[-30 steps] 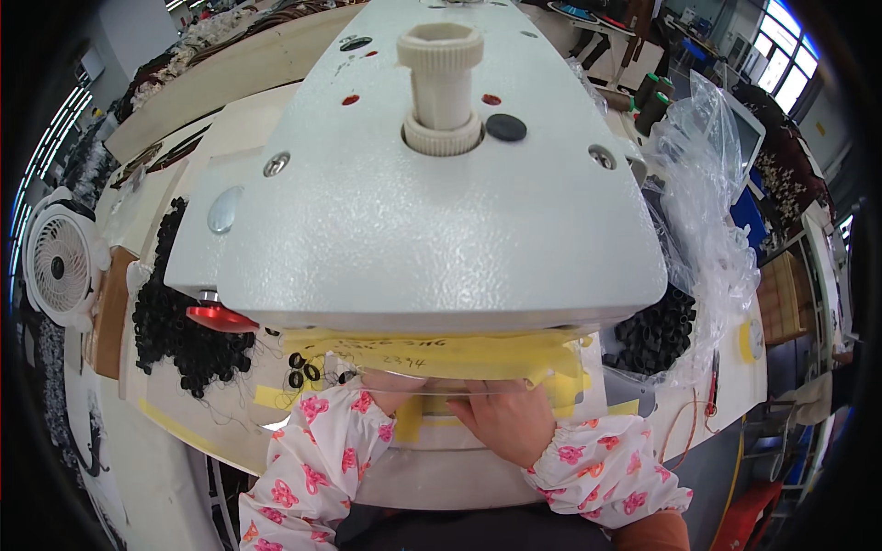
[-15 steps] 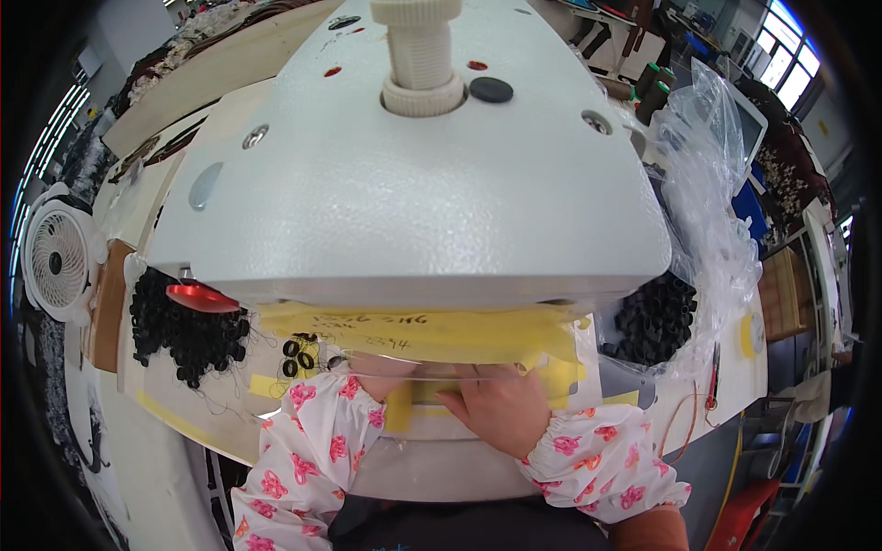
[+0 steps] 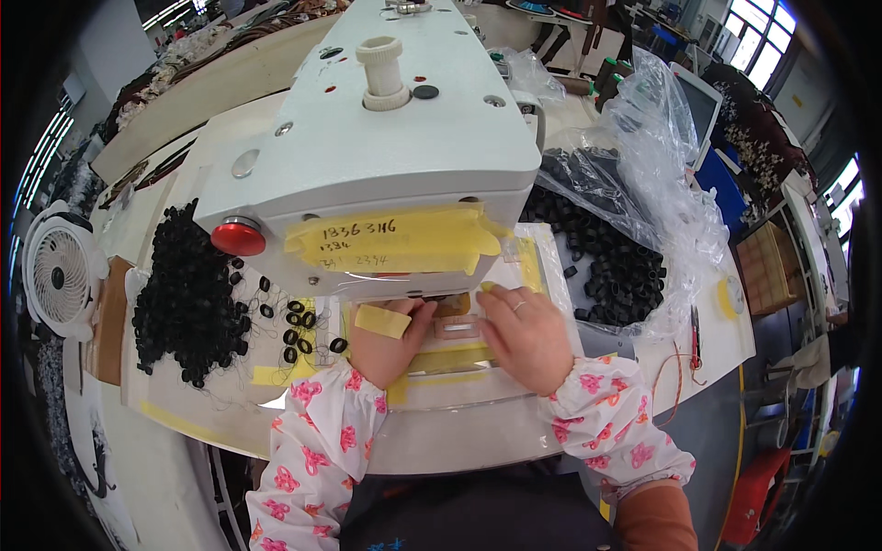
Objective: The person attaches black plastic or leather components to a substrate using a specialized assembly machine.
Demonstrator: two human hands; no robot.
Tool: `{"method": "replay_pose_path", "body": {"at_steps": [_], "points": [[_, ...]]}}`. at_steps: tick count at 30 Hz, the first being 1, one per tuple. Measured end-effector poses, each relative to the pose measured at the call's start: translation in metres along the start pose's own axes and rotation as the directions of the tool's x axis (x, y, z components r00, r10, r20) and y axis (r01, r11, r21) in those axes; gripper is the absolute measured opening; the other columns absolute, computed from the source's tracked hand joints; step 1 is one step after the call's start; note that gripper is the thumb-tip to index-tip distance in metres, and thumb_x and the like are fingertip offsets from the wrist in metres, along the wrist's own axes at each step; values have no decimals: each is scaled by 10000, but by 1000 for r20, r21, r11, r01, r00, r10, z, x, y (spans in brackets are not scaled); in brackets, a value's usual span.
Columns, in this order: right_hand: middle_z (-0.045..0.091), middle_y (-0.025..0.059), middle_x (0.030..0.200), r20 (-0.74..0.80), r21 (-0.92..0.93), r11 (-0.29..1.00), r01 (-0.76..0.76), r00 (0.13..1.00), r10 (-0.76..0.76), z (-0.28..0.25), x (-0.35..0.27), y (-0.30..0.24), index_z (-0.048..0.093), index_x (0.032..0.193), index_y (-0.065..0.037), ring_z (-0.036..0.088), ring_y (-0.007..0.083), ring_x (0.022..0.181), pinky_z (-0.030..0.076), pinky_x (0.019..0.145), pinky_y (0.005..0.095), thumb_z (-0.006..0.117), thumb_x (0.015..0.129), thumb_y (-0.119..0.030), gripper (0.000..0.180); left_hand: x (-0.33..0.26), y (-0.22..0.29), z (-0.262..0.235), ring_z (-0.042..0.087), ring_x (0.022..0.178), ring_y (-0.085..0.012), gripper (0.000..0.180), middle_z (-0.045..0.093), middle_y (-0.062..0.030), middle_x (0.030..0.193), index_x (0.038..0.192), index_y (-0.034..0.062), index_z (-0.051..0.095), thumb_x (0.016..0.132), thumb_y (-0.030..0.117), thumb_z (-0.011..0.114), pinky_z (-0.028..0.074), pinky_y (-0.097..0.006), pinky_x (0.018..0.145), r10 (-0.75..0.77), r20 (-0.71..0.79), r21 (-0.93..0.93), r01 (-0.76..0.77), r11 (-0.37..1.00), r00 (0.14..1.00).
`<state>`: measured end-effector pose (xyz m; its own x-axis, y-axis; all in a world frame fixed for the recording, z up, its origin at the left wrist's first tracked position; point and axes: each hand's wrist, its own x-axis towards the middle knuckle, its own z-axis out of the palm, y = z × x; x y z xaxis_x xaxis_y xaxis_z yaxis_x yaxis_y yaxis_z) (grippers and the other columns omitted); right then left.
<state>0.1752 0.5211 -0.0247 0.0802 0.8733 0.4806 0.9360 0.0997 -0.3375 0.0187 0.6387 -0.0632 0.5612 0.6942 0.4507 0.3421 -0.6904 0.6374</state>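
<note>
A white sewing machine (image 3: 413,119) stands in front of me, with a handwritten strip of yellow tape on its front and a red button (image 3: 238,236) at its left. Under its head, my left hand (image 3: 384,349) has its fingers drawn together, with a piece of yellow tape (image 3: 382,321) near the wrist. My right hand (image 3: 531,342) is bent in from the other side, fingertips pinched near the needle area. Whatever the fingertips hold is too small to make out. A small clear plastic piece (image 3: 457,328) lies between the hands on the taped work plate (image 3: 450,386).
On the left lies a heap of small black rings (image 3: 188,294), with several loose rings (image 3: 299,321) and threads beside my left hand. To the right, a clear plastic bag (image 3: 661,119) spills black tube pieces (image 3: 616,275). A white fan (image 3: 57,273) stands far left.
The view has shifted back, so the machine looks smaller and more of the table shows. Both hands are now in fuller view, with the right one further from the left.
</note>
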Motion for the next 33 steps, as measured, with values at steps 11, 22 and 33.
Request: {"method": "replay_pose_path", "body": {"at_steps": [11, 22, 33], "points": [[569, 116, 879, 165, -369, 928, -38, 981, 106, -30, -5, 96, 598, 852, -19, 575, 278, 854, 491, 691, 365, 554, 701, 8, 159, -29, -21, -84, 539, 584, -213, 125, 611, -36, 650, 687, 49, 604, 772, 133, 640, 362, -358, 706, -314, 146, 24, 314, 949, 938], [613, 94, 864, 451, 723, 406, -559, 827, 335, 14, 29, 8, 550, 946, 46, 629, 123, 738, 532, 656, 251, 565, 777, 59, 170, 3, 14, -13, 561, 823, -346, 176, 596, -155, 920, 924, 44, 642, 755, 94, 640, 441, -424, 692, 114, -68, 247, -94, 964, 991], [602, 102, 912, 524, 814, 42, -579, 764, 377, 28, 23, 8, 501, 985, 71, 629, 143, 802, 544, 701, 251, 566, 781, 88, 215, -1, -3, -1, 585, 703, -310, 140, 613, -101, 762, 799, 56, 621, 664, 41, 589, 452, -416, 613, 173, 98, 373, -197, 907, 980]]}}
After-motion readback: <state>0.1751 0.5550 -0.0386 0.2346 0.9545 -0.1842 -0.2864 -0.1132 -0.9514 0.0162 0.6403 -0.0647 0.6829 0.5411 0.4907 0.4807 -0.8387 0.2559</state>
